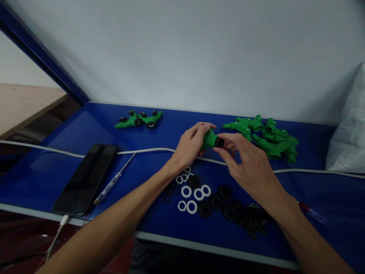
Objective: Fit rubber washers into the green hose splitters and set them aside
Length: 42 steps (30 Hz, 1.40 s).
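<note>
My left hand [191, 144] is wrapped round a green plastic hose splitter [210, 140], held above the blue shelf. On the splitter's right end sits a black ring nut [219, 142], pinched by the thumb and fingers of my right hand [242, 154]. Most of the splitter's left part is hidden behind my left fingers. Below my hands lie several white rings [191, 207] and several black ring nuts [205, 208]. Small dark parts [253, 220] are heaped beneath my right forearm. Several bare green splitter bodies [275, 142] are piled behind my right hand.
Two green splitters with black fittings [150, 121] rest at the back left. A black phone [87, 179] and a clear-handled screwdriver [110, 186] lie left. A white cable [148, 150] crosses the blue shelf [159, 224]. A red-tipped pen-like tool [316, 215] and plastic bag [349, 133] are right.
</note>
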### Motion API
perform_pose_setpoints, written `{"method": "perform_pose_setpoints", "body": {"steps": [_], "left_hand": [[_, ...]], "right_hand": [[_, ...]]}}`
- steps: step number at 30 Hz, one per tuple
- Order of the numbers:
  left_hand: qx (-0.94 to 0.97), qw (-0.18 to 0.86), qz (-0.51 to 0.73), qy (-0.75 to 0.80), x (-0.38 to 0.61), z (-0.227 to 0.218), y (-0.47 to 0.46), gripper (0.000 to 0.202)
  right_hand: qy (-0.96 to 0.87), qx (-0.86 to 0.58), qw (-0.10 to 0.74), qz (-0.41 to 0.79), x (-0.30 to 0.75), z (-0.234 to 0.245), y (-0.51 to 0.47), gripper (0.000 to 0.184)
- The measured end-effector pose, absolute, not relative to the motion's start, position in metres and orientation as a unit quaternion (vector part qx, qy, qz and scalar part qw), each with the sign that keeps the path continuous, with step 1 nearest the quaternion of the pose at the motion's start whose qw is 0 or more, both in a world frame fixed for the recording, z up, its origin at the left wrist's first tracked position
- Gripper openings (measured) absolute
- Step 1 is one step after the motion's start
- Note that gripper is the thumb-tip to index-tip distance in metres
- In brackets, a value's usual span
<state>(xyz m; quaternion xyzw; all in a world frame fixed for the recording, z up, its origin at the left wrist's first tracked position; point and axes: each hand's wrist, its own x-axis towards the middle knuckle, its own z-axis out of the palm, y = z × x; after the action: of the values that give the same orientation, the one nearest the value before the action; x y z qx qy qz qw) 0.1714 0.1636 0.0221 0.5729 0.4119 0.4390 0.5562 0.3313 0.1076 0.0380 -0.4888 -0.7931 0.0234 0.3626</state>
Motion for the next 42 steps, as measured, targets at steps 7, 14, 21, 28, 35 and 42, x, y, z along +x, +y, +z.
{"method": "perform_pose_setpoints", "body": {"steps": [7, 14, 21, 28, 35, 42], "left_hand": [[0.616, 0.49, 0.45, 0.422, 0.171, 0.029, 0.155, 0.036], [0.592, 0.533, 0.43, 0.425, 0.171, 0.023, 0.162, 0.038], [0.606, 0.512, 0.429, 0.432, 0.169, 0.026, 0.158, 0.04], [0.605, 0.506, 0.431, 0.439, 0.169, 0.03, 0.157, 0.041], [0.568, 0.553, 0.433, 0.429, 0.169, 0.023, 0.163, 0.038], [0.606, 0.491, 0.442, 0.443, 0.166, 0.033, 0.154, 0.041]], "right_hand": [[-0.682, -0.557, 0.412, 0.233, 0.328, 0.038, 0.103, 0.026], [-0.746, -0.534, 0.383, 0.107, 0.331, 0.038, 0.105, 0.024], [-0.731, -0.541, 0.383, 0.163, 0.331, 0.037, 0.108, 0.02], [-0.668, -0.55, 0.409, 0.288, 0.328, 0.037, 0.104, 0.027], [-0.772, -0.493, 0.391, 0.094, 0.331, 0.032, 0.111, 0.016], [-0.709, -0.519, 0.41, 0.244, 0.326, 0.035, 0.106, 0.013]]}}
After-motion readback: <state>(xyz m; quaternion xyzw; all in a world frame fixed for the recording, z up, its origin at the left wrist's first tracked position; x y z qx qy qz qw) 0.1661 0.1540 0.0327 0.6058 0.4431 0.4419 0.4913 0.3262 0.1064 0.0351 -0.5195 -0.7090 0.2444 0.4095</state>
